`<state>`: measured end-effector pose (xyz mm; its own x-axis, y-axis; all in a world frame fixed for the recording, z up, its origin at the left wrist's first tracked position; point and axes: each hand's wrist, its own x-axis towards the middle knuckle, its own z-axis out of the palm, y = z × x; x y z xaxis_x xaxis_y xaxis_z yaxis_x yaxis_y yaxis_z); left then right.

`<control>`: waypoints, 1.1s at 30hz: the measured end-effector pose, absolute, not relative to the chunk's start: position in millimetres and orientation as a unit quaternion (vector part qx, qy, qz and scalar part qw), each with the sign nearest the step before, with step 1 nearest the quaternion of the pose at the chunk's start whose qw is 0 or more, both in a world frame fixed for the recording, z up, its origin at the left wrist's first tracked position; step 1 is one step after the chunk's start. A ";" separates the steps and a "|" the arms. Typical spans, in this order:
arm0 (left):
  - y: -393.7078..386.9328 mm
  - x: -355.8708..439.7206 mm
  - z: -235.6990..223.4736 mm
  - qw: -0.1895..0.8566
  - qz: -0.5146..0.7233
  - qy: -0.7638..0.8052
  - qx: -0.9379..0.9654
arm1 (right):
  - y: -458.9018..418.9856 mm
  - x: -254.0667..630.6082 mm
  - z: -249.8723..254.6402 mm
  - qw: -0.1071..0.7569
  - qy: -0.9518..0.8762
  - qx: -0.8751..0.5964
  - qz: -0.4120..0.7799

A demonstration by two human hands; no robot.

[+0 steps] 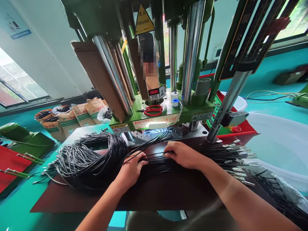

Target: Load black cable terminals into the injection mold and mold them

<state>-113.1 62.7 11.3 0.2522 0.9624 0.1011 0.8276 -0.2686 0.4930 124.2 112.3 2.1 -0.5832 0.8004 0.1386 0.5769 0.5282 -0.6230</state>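
Observation:
Both of my hands are at the middle of a dark brown board in front of a green press machine (178, 117). My left hand (132, 168) is closed around thin black cables (155, 156), thumb toward the right. My right hand (179, 154) pinches the same cables a little farther right, fingers curled under. Beside my left hand lies a big coiled bundle of black cables (89, 157). Under and beyond my right forearm, more black cables lie side by side, ending in silvery connectors (238, 173). Several cables (158, 136) run into the press's lower opening.
Red-handled scissors (153, 110) and a blue-white spool (175, 102) lie on the press plate. The brown board (158, 195) spans the front. A white tub (279, 138) stands right, with a plastic bag of black parts (279, 186) near it. Paper sacks (84, 112) stand back left.

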 end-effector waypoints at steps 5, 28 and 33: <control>62.5 -110.7 14.6 0.166 0.223 0.592 0.756 | 111.8 126.2 3.3 0.195 -0.863 -0.389 0.258; 57.8 -117.5 15.5 0.195 0.216 0.549 0.783 | 109.3 129.1 8.8 0.170 -0.891 -0.350 0.234; 58.2 -116.7 19.7 0.207 0.229 0.548 0.777 | 106.0 133.2 13.0 0.181 -0.895 -0.360 0.192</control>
<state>-116.7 58.2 19.7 0.2941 0.9471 0.1286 0.7577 -0.3131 0.5726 133.2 106.0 13.0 -0.6761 0.7132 0.1852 0.5745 0.6676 -0.4736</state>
